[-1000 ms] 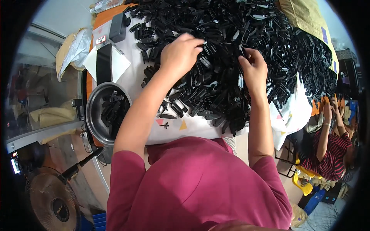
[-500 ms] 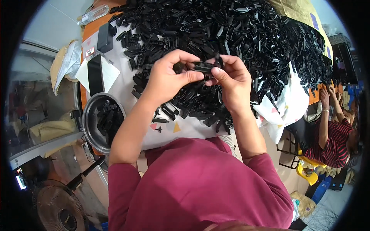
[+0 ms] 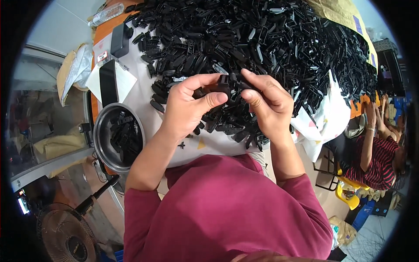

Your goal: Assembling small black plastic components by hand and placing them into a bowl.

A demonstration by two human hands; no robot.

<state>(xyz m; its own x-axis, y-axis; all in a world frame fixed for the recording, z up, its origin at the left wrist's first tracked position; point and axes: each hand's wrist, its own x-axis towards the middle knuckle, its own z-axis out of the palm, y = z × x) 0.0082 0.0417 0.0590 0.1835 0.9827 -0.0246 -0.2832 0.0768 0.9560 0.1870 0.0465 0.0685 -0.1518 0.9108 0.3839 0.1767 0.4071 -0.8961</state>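
Note:
My left hand (image 3: 183,102) pinches a small black plastic part (image 3: 223,84) between thumb and fingers, above the near side of a large heap. Facing it, my right hand (image 3: 273,102) has its thumb and forefinger closed on another dark piece (image 3: 241,83). The two pieces are close together; whether they touch I cannot tell against the dark background. Behind and below both hands spreads the heap of similar black plastic parts (image 3: 209,32), long and curved, on a white sheet (image 3: 174,158).
To the left stands a metal bowl (image 3: 97,142) holding several black parts. Beyond it lie a black phone (image 3: 108,83) on white paper, a black box (image 3: 118,41) and a clear bottle (image 3: 107,15). A fan (image 3: 70,236) is lower left; a person in stripes (image 3: 377,159) sits right.
My hands have moved slightly nearer to me and farther apart. The black part in my left hand has turned from lying lengthwise to pointing more end-on.

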